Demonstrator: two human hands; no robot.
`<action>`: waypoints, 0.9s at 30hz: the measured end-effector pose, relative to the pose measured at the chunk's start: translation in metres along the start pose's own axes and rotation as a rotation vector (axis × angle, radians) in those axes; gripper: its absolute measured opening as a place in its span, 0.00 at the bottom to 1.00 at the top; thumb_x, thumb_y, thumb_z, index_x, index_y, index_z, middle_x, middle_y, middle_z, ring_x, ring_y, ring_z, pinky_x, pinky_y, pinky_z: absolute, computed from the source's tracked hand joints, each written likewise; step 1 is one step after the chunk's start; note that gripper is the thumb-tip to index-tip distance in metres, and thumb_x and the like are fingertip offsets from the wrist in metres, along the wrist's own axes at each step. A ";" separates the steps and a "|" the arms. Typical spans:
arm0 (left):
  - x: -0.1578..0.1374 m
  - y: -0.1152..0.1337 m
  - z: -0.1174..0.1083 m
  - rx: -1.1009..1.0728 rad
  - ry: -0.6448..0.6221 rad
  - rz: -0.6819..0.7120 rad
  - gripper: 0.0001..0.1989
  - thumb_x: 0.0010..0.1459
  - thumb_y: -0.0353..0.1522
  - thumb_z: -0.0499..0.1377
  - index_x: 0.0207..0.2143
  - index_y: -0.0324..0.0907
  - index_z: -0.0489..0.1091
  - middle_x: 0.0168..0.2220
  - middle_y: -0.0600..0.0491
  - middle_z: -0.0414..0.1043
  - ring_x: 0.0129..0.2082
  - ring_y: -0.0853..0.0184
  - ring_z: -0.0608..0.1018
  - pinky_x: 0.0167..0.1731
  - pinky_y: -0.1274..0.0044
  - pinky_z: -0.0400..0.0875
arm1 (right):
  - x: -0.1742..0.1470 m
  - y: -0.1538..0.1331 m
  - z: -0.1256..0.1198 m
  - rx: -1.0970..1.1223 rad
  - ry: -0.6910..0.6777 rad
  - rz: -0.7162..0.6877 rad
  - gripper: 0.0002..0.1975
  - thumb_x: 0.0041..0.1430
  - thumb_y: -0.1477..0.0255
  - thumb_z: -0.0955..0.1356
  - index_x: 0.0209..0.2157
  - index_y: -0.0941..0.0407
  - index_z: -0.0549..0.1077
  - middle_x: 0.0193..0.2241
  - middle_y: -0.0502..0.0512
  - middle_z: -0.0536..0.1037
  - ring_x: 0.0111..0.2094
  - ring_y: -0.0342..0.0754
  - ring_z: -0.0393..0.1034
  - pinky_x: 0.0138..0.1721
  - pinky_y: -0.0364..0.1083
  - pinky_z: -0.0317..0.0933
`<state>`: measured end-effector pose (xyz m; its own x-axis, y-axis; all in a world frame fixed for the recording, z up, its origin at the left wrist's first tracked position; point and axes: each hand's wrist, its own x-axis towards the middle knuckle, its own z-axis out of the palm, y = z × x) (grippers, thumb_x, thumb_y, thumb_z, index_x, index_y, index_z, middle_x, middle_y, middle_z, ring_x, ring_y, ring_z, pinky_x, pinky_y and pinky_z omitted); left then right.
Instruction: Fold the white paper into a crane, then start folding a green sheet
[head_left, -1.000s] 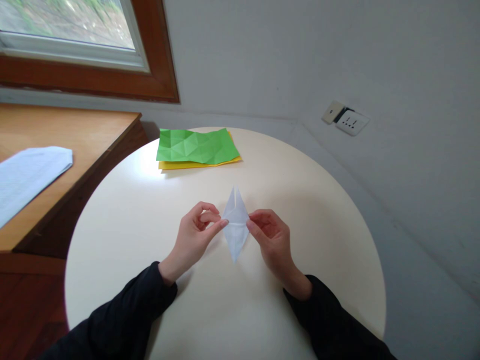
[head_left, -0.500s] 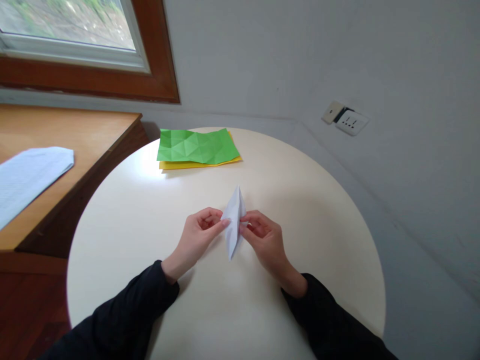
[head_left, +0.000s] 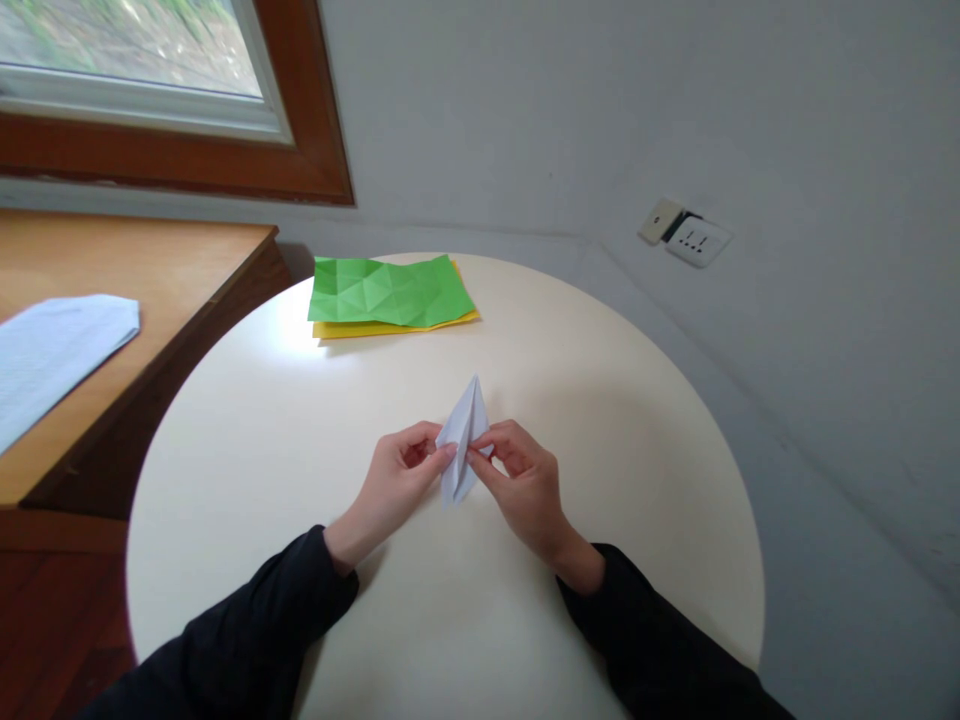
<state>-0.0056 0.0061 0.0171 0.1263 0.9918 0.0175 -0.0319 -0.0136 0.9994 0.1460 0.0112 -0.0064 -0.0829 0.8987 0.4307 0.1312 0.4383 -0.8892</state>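
Note:
Between my two hands is a folded white paper (head_left: 466, 415), a narrow diamond with a pointed top and a crease down its middle. My left hand (head_left: 401, 475) pinches its left edge, the thumb lying on the front face. On the other side my right hand (head_left: 529, 480) grips it, thumb and forefinger close to the central fold. The paper is held up over the white round table (head_left: 450, 620). Parts of its lower sides and back are hidden by the fingers.
Toward the table's far edge lies a creased green sheet (head_left: 390, 292) on top of a yellow sheet (head_left: 360, 331). A wooden desk (head_left: 187, 255) at the left carries a pale sheet-like item (head_left: 67, 350). Wall sockets (head_left: 697, 241) are at the right.
The white paper has turned slightly and its front fold now stands more open. My right thumb and forefinger have moved left, toward the middle crease. The view has shifted a little.

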 end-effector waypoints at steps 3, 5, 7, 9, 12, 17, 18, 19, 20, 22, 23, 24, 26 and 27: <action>0.000 -0.001 0.000 -0.015 -0.001 -0.007 0.16 0.48 0.42 0.62 0.26 0.37 0.72 0.24 0.53 0.70 0.26 0.69 0.68 0.28 0.78 0.63 | 0.001 -0.002 0.000 -0.083 -0.002 -0.098 0.02 0.54 0.75 0.68 0.30 0.54 0.72 0.27 0.50 0.71 0.28 0.43 0.66 0.29 0.43 0.63; 0.000 -0.003 0.001 -0.052 -0.021 0.006 0.15 0.50 0.42 0.61 0.26 0.37 0.72 0.25 0.53 0.70 0.27 0.68 0.69 0.30 0.78 0.64 | 0.002 -0.006 0.000 -0.158 -0.003 -0.150 0.03 0.54 0.76 0.68 0.30 0.54 0.72 0.27 0.50 0.71 0.27 0.42 0.66 0.28 0.43 0.63; 0.000 -0.005 0.002 -0.101 -0.045 0.014 0.15 0.51 0.42 0.60 0.26 0.37 0.71 0.25 0.53 0.70 0.28 0.68 0.70 0.31 0.77 0.65 | 0.002 -0.009 0.000 -0.226 -0.008 -0.200 0.04 0.54 0.78 0.67 0.30 0.54 0.71 0.26 0.50 0.71 0.26 0.42 0.65 0.27 0.43 0.63; 0.000 -0.005 0.004 -0.123 -0.053 0.020 0.15 0.52 0.43 0.59 0.29 0.38 0.71 0.25 0.53 0.69 0.28 0.68 0.70 0.31 0.78 0.65 | 0.002 -0.012 0.000 -0.272 -0.017 -0.242 0.05 0.55 0.79 0.66 0.30 0.54 0.70 0.26 0.49 0.71 0.25 0.42 0.65 0.27 0.43 0.63; -0.001 -0.002 0.005 -0.103 -0.040 0.028 0.16 0.49 0.43 0.62 0.31 0.38 0.70 0.27 0.53 0.71 0.28 0.68 0.71 0.29 0.78 0.65 | 0.001 -0.013 0.000 -0.309 -0.023 -0.291 0.06 0.55 0.80 0.65 0.31 0.54 0.69 0.26 0.50 0.71 0.26 0.42 0.66 0.28 0.43 0.64; -0.003 0.002 0.007 -0.074 -0.031 0.027 0.15 0.49 0.41 0.62 0.32 0.38 0.70 0.28 0.52 0.71 0.28 0.68 0.71 0.28 0.78 0.66 | -0.003 -0.009 0.004 -0.348 0.049 -0.298 0.12 0.55 0.79 0.65 0.41 0.53 0.68 0.32 0.52 0.75 0.27 0.42 0.68 0.30 0.43 0.67; -0.003 0.001 0.007 -0.077 -0.027 0.022 0.15 0.50 0.41 0.61 0.33 0.37 0.70 0.29 0.52 0.72 0.29 0.67 0.72 0.29 0.78 0.66 | -0.003 -0.009 0.005 -0.342 0.062 -0.283 0.13 0.55 0.79 0.65 0.43 0.53 0.67 0.34 0.53 0.75 0.28 0.42 0.69 0.31 0.43 0.67; -0.003 0.000 0.007 -0.082 -0.022 0.017 0.15 0.51 0.41 0.61 0.34 0.37 0.70 0.30 0.51 0.72 0.30 0.67 0.72 0.30 0.77 0.67 | -0.003 -0.010 0.005 -0.330 0.067 -0.259 0.14 0.55 0.79 0.65 0.44 0.53 0.66 0.36 0.53 0.76 0.29 0.42 0.70 0.32 0.43 0.67; -0.003 -0.002 0.007 -0.086 -0.015 0.012 0.16 0.51 0.41 0.61 0.35 0.37 0.70 0.31 0.50 0.73 0.30 0.66 0.72 0.31 0.76 0.67 | -0.004 -0.010 0.005 -0.312 0.061 -0.225 0.15 0.55 0.78 0.65 0.45 0.53 0.66 0.36 0.54 0.76 0.30 0.43 0.70 0.32 0.43 0.67; -0.003 -0.005 0.006 -0.081 0.007 -0.004 0.17 0.50 0.41 0.61 0.35 0.37 0.71 0.31 0.50 0.73 0.30 0.66 0.72 0.31 0.76 0.67 | -0.003 -0.012 0.005 -0.258 0.038 -0.127 0.16 0.55 0.78 0.65 0.46 0.54 0.66 0.35 0.53 0.77 0.29 0.42 0.70 0.33 0.42 0.67; -0.003 -0.006 0.006 -0.073 0.019 -0.013 0.16 0.49 0.41 0.62 0.35 0.37 0.71 0.30 0.50 0.73 0.29 0.66 0.72 0.30 0.76 0.67 | -0.003 -0.012 0.004 -0.222 0.028 -0.071 0.16 0.55 0.77 0.66 0.46 0.54 0.67 0.34 0.52 0.77 0.28 0.42 0.69 0.32 0.42 0.67; -0.002 -0.006 0.006 -0.060 0.027 -0.022 0.16 0.49 0.41 0.62 0.33 0.37 0.71 0.30 0.50 0.73 0.28 0.67 0.72 0.29 0.76 0.67 | -0.002 -0.013 0.004 -0.183 0.024 -0.017 0.16 0.54 0.77 0.66 0.46 0.54 0.67 0.32 0.51 0.77 0.27 0.42 0.69 0.32 0.42 0.67; -0.002 -0.006 0.006 -0.035 0.042 -0.034 0.16 0.48 0.41 0.62 0.31 0.37 0.70 0.27 0.51 0.72 0.26 0.68 0.71 0.27 0.77 0.66 | 0.000 -0.013 0.002 -0.122 0.029 0.074 0.16 0.53 0.76 0.68 0.45 0.55 0.68 0.28 0.49 0.77 0.27 0.42 0.69 0.31 0.42 0.66; -0.002 -0.006 0.006 -0.029 0.045 -0.035 0.16 0.48 0.42 0.63 0.31 0.37 0.70 0.26 0.52 0.72 0.25 0.69 0.70 0.26 0.78 0.65 | 0.000 -0.013 0.001 -0.108 0.036 0.109 0.16 0.52 0.75 0.68 0.44 0.55 0.69 0.26 0.48 0.76 0.27 0.42 0.68 0.31 0.42 0.65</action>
<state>0.0004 0.0036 0.0115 0.0832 0.9963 -0.0193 -0.0570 0.0241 0.9981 0.1432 0.0060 0.0050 -0.0271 0.9401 0.3398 0.2436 0.3359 -0.9099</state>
